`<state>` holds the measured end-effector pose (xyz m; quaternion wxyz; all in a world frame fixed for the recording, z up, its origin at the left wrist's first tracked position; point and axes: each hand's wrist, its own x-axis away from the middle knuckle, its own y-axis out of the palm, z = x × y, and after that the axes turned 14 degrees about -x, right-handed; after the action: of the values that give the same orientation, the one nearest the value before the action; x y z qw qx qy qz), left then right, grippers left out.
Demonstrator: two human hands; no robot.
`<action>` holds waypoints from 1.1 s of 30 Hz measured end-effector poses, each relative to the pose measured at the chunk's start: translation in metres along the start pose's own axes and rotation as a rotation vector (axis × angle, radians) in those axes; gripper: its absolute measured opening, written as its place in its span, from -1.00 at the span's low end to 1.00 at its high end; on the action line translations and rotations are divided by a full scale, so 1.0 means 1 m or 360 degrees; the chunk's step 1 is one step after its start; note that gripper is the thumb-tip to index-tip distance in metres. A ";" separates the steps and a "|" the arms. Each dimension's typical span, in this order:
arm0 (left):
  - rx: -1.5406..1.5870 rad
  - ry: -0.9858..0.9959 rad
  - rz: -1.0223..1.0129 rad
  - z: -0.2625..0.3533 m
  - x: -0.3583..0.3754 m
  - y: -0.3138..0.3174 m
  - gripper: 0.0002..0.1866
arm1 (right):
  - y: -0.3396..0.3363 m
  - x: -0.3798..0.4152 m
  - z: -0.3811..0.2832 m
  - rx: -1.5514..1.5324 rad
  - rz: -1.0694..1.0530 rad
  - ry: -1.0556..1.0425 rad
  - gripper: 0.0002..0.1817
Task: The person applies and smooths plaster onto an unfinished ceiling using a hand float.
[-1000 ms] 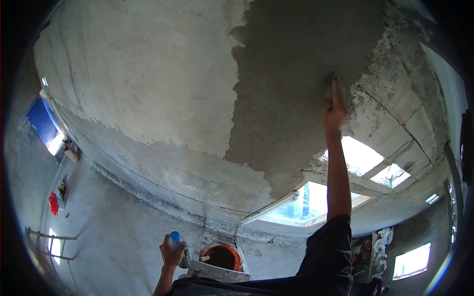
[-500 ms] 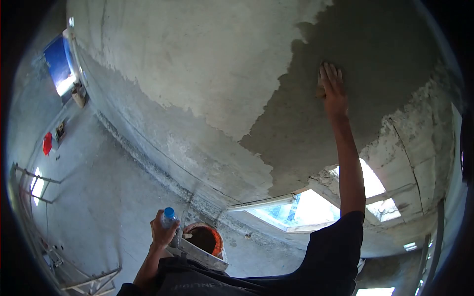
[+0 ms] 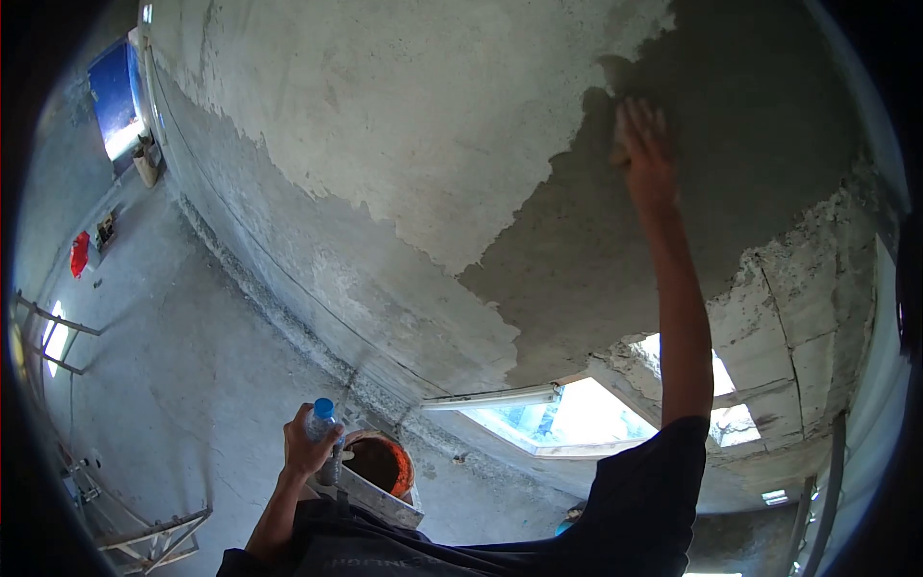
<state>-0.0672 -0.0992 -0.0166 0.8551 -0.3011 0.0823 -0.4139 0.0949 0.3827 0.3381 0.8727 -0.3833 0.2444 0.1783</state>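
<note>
My right hand (image 3: 648, 159) is raised to the wet, dark grey plaster (image 3: 711, 163), blurred by motion. Its fingers press a small tan sponge-like block (image 3: 618, 152) flat to that surface, close to the border with the dry pale plaster (image 3: 433, 106); the palm hides most of the block. Low on the left, my left hand (image 3: 306, 444) is wrapped round a clear plastic bottle (image 3: 329, 469) with a blue cap, held upright. Just beside the bottle is an orange-rimmed bucket (image 3: 408, 471) with a dark brown inside.
A bright window opening (image 3: 596, 413) lies below my right arm. The bucket rests on a board (image 3: 385, 502) near my chest. Metal frames (image 3: 159, 543) stand at lower left. A red item (image 3: 79, 254) lies farther off, towards the blue window (image 3: 113, 96).
My right hand has slid across the wet plaster towards its border with the dry part, keeping the block. My left hand still holds the bottle. The whole view has shifted slightly.
</note>
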 end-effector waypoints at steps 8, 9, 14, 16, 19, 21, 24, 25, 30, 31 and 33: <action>0.0532 0.0125 -0.0162 0.030 -0.012 -0.011 -0.53 | 0.056 0.080 -0.082 -0.0824 -0.0985 0.0326 -0.52; 0.0633 0.0135 -0.0245 0.037 -0.015 -0.014 -0.54 | 0.046 0.085 -0.121 -0.1101 -0.0956 0.0462 -0.50; 0.0432 0.0042 -0.0483 0.065 -0.029 -0.015 -0.56 | 0.040 0.121 -0.290 -0.2952 -0.0672 0.1857 -0.52; 0.0256 0.0022 -0.0581 0.073 -0.040 -0.017 -0.42 | 0.048 0.123 -0.343 -0.3727 -0.0467 0.2630 -0.55; 0.0217 -0.0226 -0.0825 0.070 -0.047 -0.016 -0.34 | 0.048 0.121 -0.401 -0.3907 -0.0201 0.3177 -0.69; 0.0233 -0.0400 -0.0972 0.060 -0.048 -0.011 -0.32 | 0.053 0.120 -0.421 -0.3984 -0.0238 0.3197 -0.71; 0.0327 -0.0484 -0.1051 0.053 -0.042 -0.010 -0.27 | 0.065 0.120 -0.444 -0.4120 -0.0165 0.3263 -0.75; 0.0458 -0.0536 -0.1031 0.054 -0.039 -0.012 -0.28 | 0.069 0.120 -0.449 -0.4196 -0.0069 0.3291 -0.77; 0.0713 -0.0679 -0.1034 0.055 -0.033 -0.015 -0.27 | 0.081 0.126 -0.464 -0.4167 -0.0192 0.3337 -0.81; 0.0818 -0.0755 -0.1022 0.053 -0.034 -0.013 -0.26 | 0.081 0.126 -0.464 -0.4156 -0.0213 0.3359 -0.81; 0.0913 -0.0826 -0.1016 0.054 -0.034 -0.013 -0.26 | 0.085 0.128 -0.465 -0.4139 -0.0143 0.3417 -0.78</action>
<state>-0.0765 -0.0551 0.0310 0.7265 -0.1571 -0.3465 -0.5722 0.0222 0.1017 -0.0560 0.5443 0.7430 -0.3767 0.0989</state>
